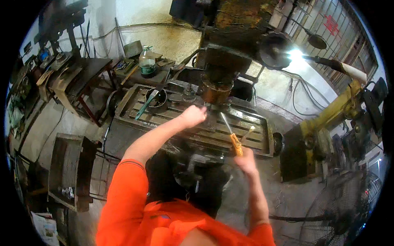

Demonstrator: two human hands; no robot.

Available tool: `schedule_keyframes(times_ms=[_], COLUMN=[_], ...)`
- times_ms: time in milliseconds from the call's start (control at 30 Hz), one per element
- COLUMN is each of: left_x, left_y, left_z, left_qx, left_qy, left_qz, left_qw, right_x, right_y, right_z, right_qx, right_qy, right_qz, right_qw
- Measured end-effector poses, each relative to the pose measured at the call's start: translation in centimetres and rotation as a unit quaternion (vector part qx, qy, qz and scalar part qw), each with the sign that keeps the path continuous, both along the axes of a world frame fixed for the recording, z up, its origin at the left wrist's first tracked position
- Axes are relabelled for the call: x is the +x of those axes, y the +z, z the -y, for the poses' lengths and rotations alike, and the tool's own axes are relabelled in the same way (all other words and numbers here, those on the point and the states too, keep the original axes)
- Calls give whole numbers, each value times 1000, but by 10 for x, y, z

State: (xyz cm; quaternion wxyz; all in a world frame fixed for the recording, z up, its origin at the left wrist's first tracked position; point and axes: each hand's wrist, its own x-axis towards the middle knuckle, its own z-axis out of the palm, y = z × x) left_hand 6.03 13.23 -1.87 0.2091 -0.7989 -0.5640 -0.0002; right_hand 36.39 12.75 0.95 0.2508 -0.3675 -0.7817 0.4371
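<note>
My left hand (194,116) reaches over the slotted machine table (193,130), just below the spindle head (216,90). Its fingers are closed, and whatever they may hold is too small to make out. To the right, my right hand (246,161) grips a tool with an orange handle (236,143) and a long metal shaft, which points up toward the spindle. Beside that handle a thin stick with a pale tip (251,128) slants upward; I cannot tell whether it touches my hand. A round pot (156,101) stands on the table's left, a green-handled brush (144,108) across it.
A clear bottle of liquid (147,61) stands behind the table, left of the machine. On the left are a dark bench (84,76) and an open box (67,172) with metal pieces inside. A lit lamp (295,54) hangs at upper right. A fan (336,209) stands lower right.
</note>
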Motion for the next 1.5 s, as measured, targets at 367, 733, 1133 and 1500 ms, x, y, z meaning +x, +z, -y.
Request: schedule_keyframes(times_ms=[367, 733, 1133, 1500], left_x=[4, 11, -5, -8], left_y=[7, -16, -18, -31], left_z=[17, -32, -42, -53], left_qx=[-44, 10, 27, 41], left_qy=[229, 252, 232, 212], left_qz=[280, 364, 418, 461], left_qw=[931, 897, 878, 861], right_x=[5, 55, 84, 100], right_y=[-113, -76, 260, 264], right_z=[-20, -4, -117, -66], right_qx=[17, 117, 372, 391], right_qy=[-119, -119, -62, 57], right_qz=[85, 104, -353, -437], right_qw=[989, 980, 856, 808])
